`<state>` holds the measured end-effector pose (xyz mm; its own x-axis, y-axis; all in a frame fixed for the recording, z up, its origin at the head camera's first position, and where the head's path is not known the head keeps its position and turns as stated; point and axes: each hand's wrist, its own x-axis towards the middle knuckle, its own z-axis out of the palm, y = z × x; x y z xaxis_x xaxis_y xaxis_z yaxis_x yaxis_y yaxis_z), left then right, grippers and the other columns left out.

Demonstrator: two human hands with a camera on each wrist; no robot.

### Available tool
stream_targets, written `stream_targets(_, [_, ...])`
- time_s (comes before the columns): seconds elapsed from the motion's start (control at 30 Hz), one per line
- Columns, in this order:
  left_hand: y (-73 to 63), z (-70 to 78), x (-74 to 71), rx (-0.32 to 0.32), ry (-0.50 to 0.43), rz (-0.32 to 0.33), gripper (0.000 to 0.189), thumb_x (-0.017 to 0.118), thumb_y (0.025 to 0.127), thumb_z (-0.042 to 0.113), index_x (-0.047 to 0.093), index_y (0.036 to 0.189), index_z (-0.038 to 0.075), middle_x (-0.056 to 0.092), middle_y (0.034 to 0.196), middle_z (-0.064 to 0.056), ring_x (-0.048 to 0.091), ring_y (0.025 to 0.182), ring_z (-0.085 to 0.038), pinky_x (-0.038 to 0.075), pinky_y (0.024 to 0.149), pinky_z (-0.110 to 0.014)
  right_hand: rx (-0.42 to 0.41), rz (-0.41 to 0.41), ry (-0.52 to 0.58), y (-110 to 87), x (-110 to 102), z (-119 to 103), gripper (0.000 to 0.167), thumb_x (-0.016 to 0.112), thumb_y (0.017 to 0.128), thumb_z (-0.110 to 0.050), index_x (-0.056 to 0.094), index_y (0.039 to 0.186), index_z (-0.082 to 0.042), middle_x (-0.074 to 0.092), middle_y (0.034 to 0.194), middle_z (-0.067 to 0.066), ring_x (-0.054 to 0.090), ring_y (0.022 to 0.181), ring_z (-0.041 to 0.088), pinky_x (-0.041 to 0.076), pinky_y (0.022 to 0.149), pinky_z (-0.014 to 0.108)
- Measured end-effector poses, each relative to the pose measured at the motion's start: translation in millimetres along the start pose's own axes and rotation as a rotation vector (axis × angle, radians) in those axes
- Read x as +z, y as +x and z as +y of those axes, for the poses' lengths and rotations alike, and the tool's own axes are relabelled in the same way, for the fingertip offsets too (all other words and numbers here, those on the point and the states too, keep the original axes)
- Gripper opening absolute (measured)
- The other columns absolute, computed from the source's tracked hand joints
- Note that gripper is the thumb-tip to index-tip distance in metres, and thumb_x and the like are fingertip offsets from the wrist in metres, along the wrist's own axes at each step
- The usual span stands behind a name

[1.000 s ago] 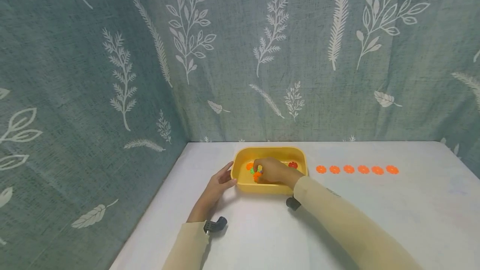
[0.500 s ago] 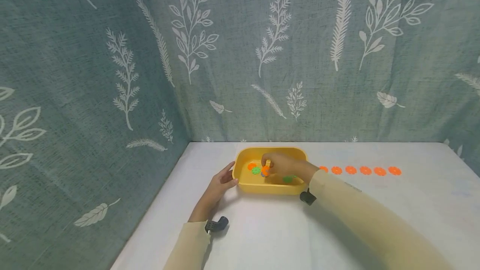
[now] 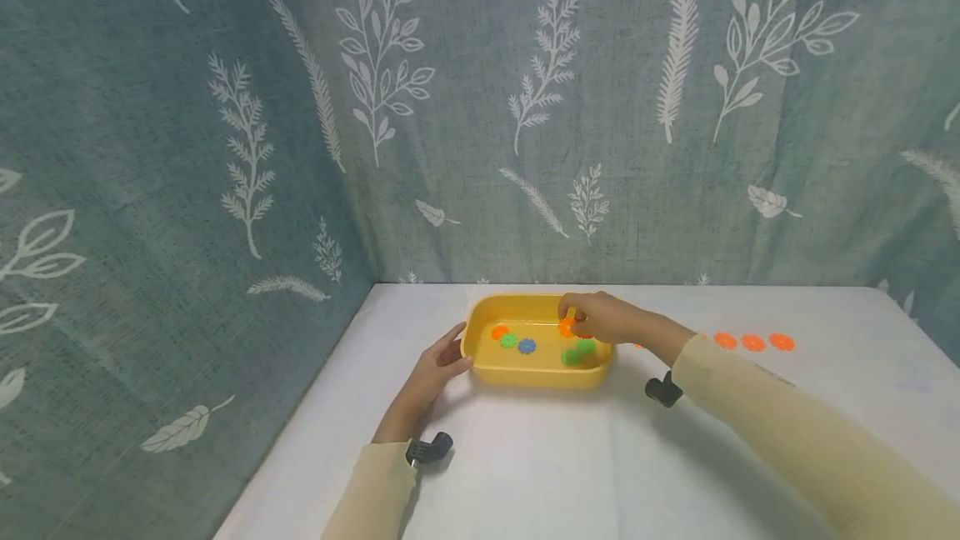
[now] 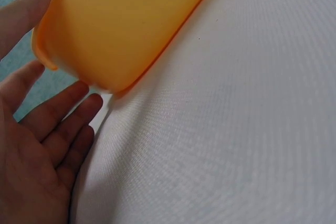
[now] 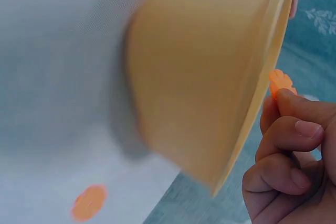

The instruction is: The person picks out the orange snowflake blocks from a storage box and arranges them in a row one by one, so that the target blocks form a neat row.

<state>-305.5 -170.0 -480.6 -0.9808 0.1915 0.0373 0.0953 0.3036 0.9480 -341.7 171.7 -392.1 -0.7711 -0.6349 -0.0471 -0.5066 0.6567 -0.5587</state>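
Observation:
My right hand [image 3: 603, 317] is over the right part of a yellow plastic tub [image 3: 536, 377]. Thumb and forefinger pinch an orange flower-shaped disc [image 5: 281, 81], held beside the tub's rim in the right wrist view. At the tub's left end, my left hand [image 3: 435, 367] touches the wall and rim with its fingers spread and loosely extended. Inside the tub lie another orange disc [image 3: 499, 332], a green disc [image 3: 508, 341], a blue disc [image 3: 527, 346] and more green discs [image 3: 572, 357] at the right. A red piece beneath my right hand is mostly hidden.
On the white table [image 3: 525, 465], a row of orange flower-shaped discs [image 3: 753, 343] runs right from the tub, its left part hidden behind my right forearm. A leaf-patterned green cloth [image 3: 465, 148] rises behind the table and along its left side.
My right hand has lifted the orange disc and carried it rightward across the tub, uncovering the blue and green discs. The left hand has stayed at the tub's left end.

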Motion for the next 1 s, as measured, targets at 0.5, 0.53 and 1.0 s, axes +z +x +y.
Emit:
stream_targets(0.5, [1.5,-5.2,0.5,0.025,-0.027,0.024,0.069,0.07,0.089,0.02,0.038,0.151,0.021,0.05,0.141,-0.017,0.049,0.128,-0.034,0.037,0.105,-0.052,0.163,0.064,0.093,-52.6,-16,47,0.026,0.06,0.095,-0.007,0.054,0.12,-0.011,0.059,0.1,0.01,0.06,0.077,0.028,0.053,0.065,0.033])
stream_targets(0.53, [1.5,-5.7,0.5,0.03,-0.028,0.02,0.069,0.07,0.09,0.02,0.038,0.151,0.02,0.05,0.141,-0.018,0.049,0.128,-0.035,0.037,0.105,-0.052,0.168,0.066,0.098,-55.7,-17,50,0.026,0.06,0.095,-0.007,0.054,0.12,-0.011,0.059,0.101,0.01,0.06,0.077,0.028,0.053,0.065,0.034])
stream_targets(1.0, [1.6,-5.3,0.7,0.03,-0.038,0.026,0.068,0.071,0.089,0.019,0.04,0.15,0.025,0.052,0.14,-0.014,0.052,0.126,-0.03,0.038,0.105,-0.051,0.245,0.137,0.165,-97.0,-25,95,0.027,0.06,0.096,-0.013,0.052,0.121,-0.009,0.058,0.108,0.016,0.059,0.086,0.028,0.053,0.07,0.038])
